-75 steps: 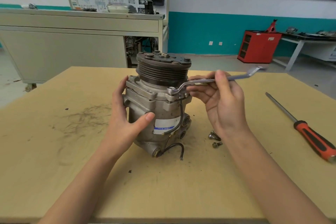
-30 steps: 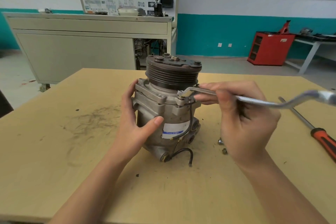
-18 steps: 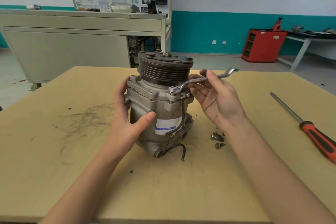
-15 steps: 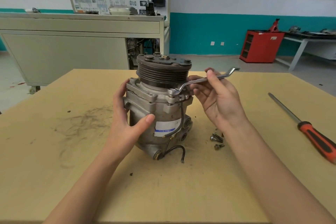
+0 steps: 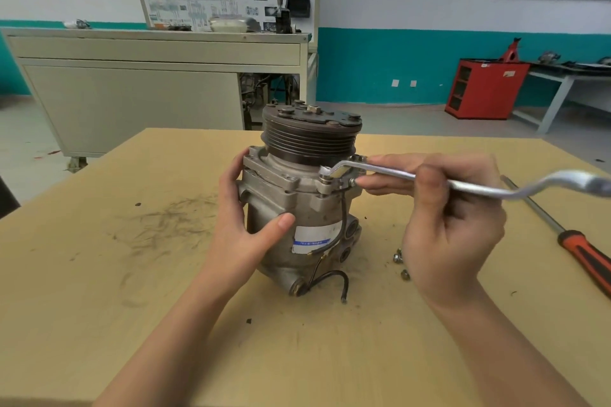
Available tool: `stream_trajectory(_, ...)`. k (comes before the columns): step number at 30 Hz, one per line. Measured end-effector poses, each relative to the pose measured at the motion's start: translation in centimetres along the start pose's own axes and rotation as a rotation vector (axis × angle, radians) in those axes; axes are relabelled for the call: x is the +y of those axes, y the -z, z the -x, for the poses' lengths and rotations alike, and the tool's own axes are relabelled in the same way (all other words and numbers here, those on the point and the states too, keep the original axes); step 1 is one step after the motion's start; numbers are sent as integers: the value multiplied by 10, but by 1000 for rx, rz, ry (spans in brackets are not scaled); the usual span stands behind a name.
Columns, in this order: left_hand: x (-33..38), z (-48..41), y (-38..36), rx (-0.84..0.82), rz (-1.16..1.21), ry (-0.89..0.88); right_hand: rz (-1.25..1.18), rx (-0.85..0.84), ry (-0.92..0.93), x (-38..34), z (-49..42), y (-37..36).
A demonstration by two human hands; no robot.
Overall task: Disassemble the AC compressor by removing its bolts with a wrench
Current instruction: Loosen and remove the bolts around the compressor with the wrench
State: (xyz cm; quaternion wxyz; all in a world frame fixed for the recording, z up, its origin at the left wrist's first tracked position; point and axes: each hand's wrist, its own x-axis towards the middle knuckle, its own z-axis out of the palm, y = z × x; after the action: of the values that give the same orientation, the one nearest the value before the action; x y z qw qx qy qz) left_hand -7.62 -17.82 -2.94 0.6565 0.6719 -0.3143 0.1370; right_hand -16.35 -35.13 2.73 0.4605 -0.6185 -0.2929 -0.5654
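Observation:
A grey AC compressor with a dark ribbed pulley on top stands upright on the wooden table. My left hand wraps around its left side, thumb across the front. My right hand grips the shaft of a silver ring wrench. The wrench's ring end sits on a bolt on the flange under the pulley, and its free end points right toward me. Two loose bolts lie on the table just right of the compressor, partly behind my right hand.
A long screwdriver with a red and black handle lies at the table's right side. A black wire trails from the compressor's base. A beige cabinet and a red cabinet stand beyond the table.
The wrench handle has swung from pointing away to the right toward me, with my right hand following it. The ring end stays on the same bolt. My left hand keeps its hold.

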Motion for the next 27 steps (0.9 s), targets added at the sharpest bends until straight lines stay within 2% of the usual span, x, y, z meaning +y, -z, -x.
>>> stream_trajectory(2,0,0,0,4,0,-2,-51,-18,15,2,7,-1)
stream_trajectory(4,-1,0,0,4,0,-1,-163,25,-113,8,7,1)
stream_trajectory(9,-1,0,0,2,9,2,-581,152,-902,37,-13,8)
stream_trajectory(10,-1,0,-1,1,12,3,-648,163,-991,40,-15,8)
stream_trajectory(12,-1,0,-1,0,17,4,-718,198,-1051,43,-18,7)
stream_trajectory(14,-1,0,0,-2,18,2,-674,240,-968,39,-19,7)
stream_trajectory(18,-1,0,0,-4,15,8,-320,265,-570,20,-19,8)
stream_trajectory(22,0,-1,0,2,19,2,-123,151,-233,5,-8,-4)
stream_trajectory(27,-1,-1,0,0,19,2,7,48,-1,3,7,-4)
